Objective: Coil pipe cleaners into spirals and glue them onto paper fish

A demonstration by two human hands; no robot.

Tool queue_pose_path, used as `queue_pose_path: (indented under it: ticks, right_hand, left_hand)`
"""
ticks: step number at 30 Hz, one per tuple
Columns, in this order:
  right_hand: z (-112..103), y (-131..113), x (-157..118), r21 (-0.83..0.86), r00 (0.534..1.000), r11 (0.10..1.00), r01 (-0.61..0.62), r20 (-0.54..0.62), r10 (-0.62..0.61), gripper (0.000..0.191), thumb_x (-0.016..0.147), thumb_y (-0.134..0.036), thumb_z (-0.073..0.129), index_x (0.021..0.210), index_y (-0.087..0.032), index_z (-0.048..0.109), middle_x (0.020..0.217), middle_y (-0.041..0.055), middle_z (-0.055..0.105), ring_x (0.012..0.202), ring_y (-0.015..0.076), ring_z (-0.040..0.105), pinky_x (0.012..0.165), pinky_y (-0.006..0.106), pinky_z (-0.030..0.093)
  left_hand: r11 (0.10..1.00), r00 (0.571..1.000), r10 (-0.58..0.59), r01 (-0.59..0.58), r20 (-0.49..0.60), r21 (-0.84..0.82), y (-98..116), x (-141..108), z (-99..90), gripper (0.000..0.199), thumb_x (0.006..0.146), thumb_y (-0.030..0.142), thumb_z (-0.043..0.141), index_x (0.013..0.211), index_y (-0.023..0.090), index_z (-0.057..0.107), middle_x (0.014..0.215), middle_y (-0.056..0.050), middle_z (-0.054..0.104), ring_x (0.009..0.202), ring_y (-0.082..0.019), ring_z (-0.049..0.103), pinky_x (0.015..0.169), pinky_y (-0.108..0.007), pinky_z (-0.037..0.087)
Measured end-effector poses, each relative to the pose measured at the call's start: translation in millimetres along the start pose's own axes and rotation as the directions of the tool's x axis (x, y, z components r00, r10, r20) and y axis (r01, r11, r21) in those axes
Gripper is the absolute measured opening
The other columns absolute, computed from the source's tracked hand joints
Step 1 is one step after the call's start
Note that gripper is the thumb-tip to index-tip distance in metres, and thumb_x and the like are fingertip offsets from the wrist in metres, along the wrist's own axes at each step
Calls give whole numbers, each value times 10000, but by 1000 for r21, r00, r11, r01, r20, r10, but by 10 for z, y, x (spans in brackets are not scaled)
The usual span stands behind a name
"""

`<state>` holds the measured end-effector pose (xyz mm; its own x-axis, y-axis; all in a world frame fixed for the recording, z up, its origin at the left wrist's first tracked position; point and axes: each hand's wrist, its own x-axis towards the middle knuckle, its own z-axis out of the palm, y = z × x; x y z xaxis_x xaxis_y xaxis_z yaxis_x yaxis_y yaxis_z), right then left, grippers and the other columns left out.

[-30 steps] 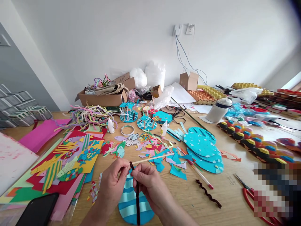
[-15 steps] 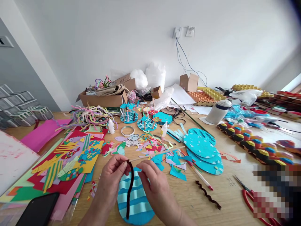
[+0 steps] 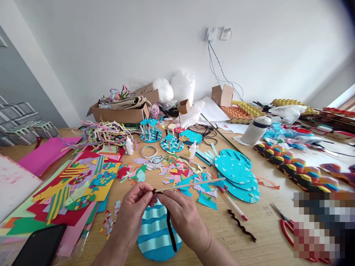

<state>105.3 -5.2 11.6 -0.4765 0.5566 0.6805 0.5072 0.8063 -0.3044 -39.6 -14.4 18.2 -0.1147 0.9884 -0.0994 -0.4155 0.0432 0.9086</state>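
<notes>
Between my two hands is a thin wooden stick (image 3: 199, 183), pointing off to the right. My left hand (image 3: 135, 203) pinches its near end, where a dark brown pipe cleaner (image 3: 171, 231) starts at the tip. My right hand (image 3: 180, 210) has thumb and fingers closed on the pipe cleaner beside the stick, and its loose tail hangs down below. Under the hands lies a blue oval card (image 3: 159, 255) with pale wavy strips across it. A coiled brown pipe cleaner (image 3: 241, 226) rests on the table to the right.
Coloured paper sheets with fish cutouts (image 3: 80, 184) and a black phone (image 3: 40, 245) lie left. Blue ovals (image 3: 235, 170), a white pen (image 3: 233, 203) and red-handled scissors (image 3: 287, 229) are right. Glue bottles (image 3: 129, 146), tape (image 3: 149, 151) and paper scraps (image 3: 177, 166) sit beyond.
My right hand has moved left, up against the left hand, and closed on the pipe cleaner. The tail has swung from the left hand's side to hang under the right hand.
</notes>
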Motion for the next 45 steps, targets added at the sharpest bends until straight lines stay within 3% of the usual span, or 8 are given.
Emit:
queue_pose_path:
  ticks: [12,21,27,31,34,37,39,45]
  right_hand:
    - [-41,-68,12,46,999,999,16,28,-18,277,926,-127,310,1059,-127,553,931,96,670,823,163,624,681,264,518]
    - [-235,-112,148,-32,989,989,-144,15,144,204,885,-150,393,763,-181,553,775,51,646,720,163,584,651,280,444]
    - [-237,-21,301,-115,785,826,-552,264,561,171,769,-99,535,624,-190,530,585,15,633,517,147,583,440,223,331]
    - [-252,20,394,-200,685,763,-615,346,642,203,774,-161,575,574,-191,551,523,10,609,475,147,553,422,231,302]
    - [-335,-51,357,-179,817,825,-536,138,560,145,779,-238,602,646,-184,577,642,41,646,606,186,589,514,270,388]
    - [-389,-167,221,-68,964,963,-260,-82,254,78,819,-192,554,744,-182,576,772,49,649,722,179,581,654,304,442]
    - [-334,-186,109,48,984,989,-138,-106,142,84,840,-145,518,812,-188,585,810,41,651,726,146,586,672,271,466]
    - [51,76,-48,199,941,972,-128,-285,183,306,835,-80,464,1089,-229,548,1076,98,627,1012,191,580,803,341,503]
  left_hand:
    - [997,999,41,-39,-20,71,-31,-6,-5,119,647,243,700,708,172,628,625,18,602,568,-105,523,546,-189,431]
    - [915,978,154,-194,138,353,-50,-49,-69,60,737,228,607,686,201,621,607,-1,603,577,-149,544,549,-223,431]
    - [684,864,267,-482,427,547,94,-124,-86,168,767,169,547,716,245,687,748,-56,684,714,-205,612,666,-257,440]
    - [729,909,232,-398,346,556,64,-94,-70,125,749,200,575,673,234,668,646,-33,657,607,-178,590,591,-244,434]
    - [885,975,164,-213,151,414,15,-45,-63,56,731,226,608,683,207,630,564,5,613,531,-138,551,527,-216,426]
    - [988,999,47,-45,-7,147,40,-6,-43,84,670,226,673,682,184,601,568,19,625,529,-113,556,519,-192,433]
    - [999,998,-50,50,-44,-8,85,1,-24,143,626,218,714,690,178,593,582,20,636,538,-101,568,524,-180,443]
    - [928,960,-275,277,44,-250,118,-44,7,204,572,184,762,707,161,611,566,0,639,506,-76,555,465,-138,423]
